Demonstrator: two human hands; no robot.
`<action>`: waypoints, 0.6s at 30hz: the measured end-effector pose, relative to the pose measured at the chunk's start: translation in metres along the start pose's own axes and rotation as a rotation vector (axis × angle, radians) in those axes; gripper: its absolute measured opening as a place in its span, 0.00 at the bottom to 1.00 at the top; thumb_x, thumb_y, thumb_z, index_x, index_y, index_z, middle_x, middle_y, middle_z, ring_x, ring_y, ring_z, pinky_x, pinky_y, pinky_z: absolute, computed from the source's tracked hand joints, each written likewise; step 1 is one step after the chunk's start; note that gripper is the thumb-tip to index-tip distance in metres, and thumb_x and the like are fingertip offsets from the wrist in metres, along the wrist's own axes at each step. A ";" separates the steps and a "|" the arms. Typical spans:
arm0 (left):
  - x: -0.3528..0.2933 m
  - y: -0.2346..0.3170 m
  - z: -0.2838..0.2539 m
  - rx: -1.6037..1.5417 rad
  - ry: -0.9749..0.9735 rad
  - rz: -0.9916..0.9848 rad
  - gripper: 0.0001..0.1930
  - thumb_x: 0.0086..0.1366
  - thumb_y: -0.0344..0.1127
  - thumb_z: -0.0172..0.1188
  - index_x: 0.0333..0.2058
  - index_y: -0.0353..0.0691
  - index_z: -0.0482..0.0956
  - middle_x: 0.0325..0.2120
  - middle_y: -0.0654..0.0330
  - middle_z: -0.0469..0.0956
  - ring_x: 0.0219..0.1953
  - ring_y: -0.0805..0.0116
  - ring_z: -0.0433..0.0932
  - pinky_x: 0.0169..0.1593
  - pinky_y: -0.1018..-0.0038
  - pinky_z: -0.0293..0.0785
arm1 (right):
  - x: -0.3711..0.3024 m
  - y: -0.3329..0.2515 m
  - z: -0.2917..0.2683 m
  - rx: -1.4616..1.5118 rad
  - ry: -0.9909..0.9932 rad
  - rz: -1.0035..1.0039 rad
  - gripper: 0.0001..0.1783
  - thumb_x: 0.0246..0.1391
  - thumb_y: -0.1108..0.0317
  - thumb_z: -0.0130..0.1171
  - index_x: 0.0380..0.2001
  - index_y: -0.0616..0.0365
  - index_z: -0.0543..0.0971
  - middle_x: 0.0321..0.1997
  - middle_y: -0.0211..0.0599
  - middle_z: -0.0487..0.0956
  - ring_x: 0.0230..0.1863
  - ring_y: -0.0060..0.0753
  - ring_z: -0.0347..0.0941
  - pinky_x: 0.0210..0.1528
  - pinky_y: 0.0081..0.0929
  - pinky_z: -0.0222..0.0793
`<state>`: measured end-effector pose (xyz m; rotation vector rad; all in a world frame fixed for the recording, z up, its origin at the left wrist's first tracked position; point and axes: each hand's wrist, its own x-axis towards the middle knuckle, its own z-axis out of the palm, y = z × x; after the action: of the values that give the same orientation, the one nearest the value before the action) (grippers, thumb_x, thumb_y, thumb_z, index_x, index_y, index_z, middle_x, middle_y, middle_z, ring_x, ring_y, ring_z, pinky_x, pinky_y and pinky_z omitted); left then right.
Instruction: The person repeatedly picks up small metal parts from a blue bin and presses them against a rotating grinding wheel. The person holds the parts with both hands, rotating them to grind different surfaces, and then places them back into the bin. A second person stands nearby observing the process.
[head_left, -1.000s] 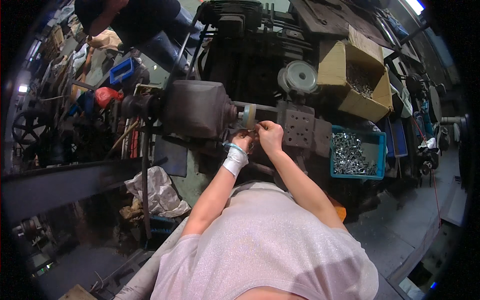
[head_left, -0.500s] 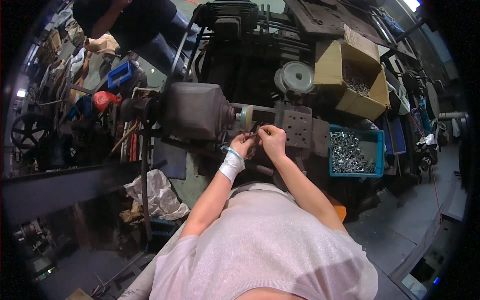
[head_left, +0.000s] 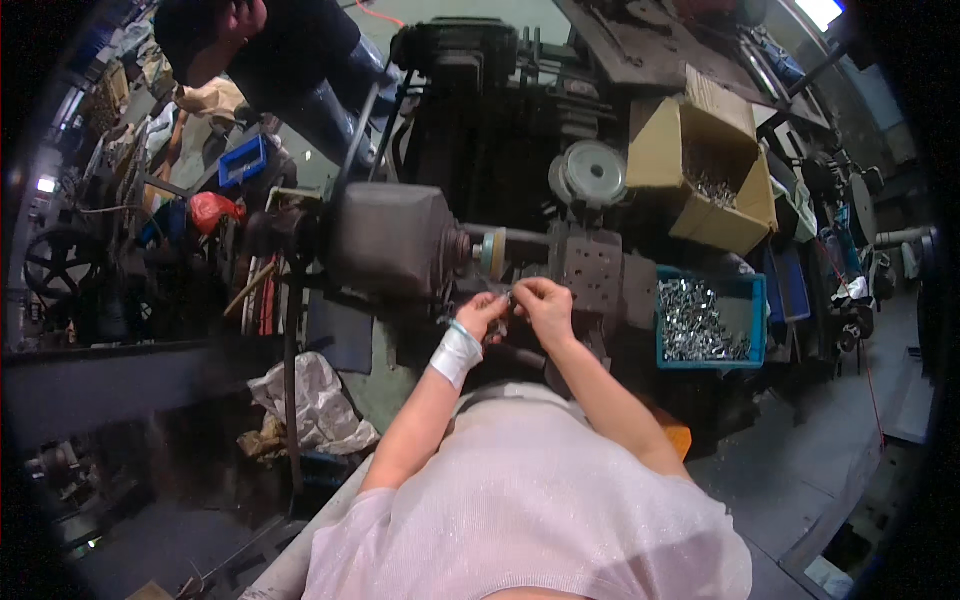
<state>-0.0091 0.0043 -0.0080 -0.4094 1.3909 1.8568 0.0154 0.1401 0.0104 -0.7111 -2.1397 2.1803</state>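
My left hand and my right hand meet just in front of the machine, fingertips pinched together. A small shiny metal piece seems to be between them, too small and half hidden to name closely. A pale band and a white wrap circle my left wrist. Slightly beyond the fingers is a yellow-and-green disc on the spindle of a grey machine head. Right of the disc stands a dark metal block with holes. Both hands are apart from disc and block.
At right, a blue bin holds many small shiny metal parts. Behind it an open cardboard box holds more. A round grey handwheel rises beyond the block. Another person is at upper left. A white sack lies lower left.
My hands have drawn slightly back toward my body, away from the disc, still pinched together. The whole view has shifted a little. The other person at upper left has moved slightly.
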 end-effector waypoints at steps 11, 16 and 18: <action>0.023 -0.003 0.002 0.096 0.099 0.090 0.09 0.54 0.38 0.56 0.28 0.39 0.74 0.18 0.65 0.72 0.17 0.76 0.67 0.20 0.80 0.61 | 0.030 0.026 0.015 -0.182 0.155 -0.082 0.07 0.42 0.73 0.57 0.25 0.66 0.78 0.21 0.41 0.77 0.22 0.26 0.73 0.25 0.22 0.67; 0.037 -0.016 -0.004 0.013 0.109 0.166 0.08 0.53 0.37 0.58 0.26 0.39 0.74 0.17 0.65 0.71 0.17 0.76 0.66 0.20 0.79 0.61 | 0.036 0.028 0.021 -0.222 0.185 -0.154 0.05 0.41 0.75 0.56 0.24 0.67 0.77 0.19 0.34 0.76 0.21 0.20 0.71 0.22 0.17 0.67; 0.044 -0.019 -0.008 -0.050 0.099 0.106 0.07 0.52 0.36 0.58 0.26 0.38 0.74 0.17 0.65 0.71 0.18 0.76 0.67 0.21 0.78 0.61 | 0.034 0.021 0.022 -0.216 0.178 -0.104 0.07 0.40 0.73 0.57 0.25 0.65 0.78 0.21 0.41 0.77 0.23 0.26 0.73 0.27 0.22 0.66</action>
<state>-0.0252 0.0162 -0.0519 -0.4666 1.4590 1.9841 -0.0152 0.1287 -0.0204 -0.7522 -2.2830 1.7812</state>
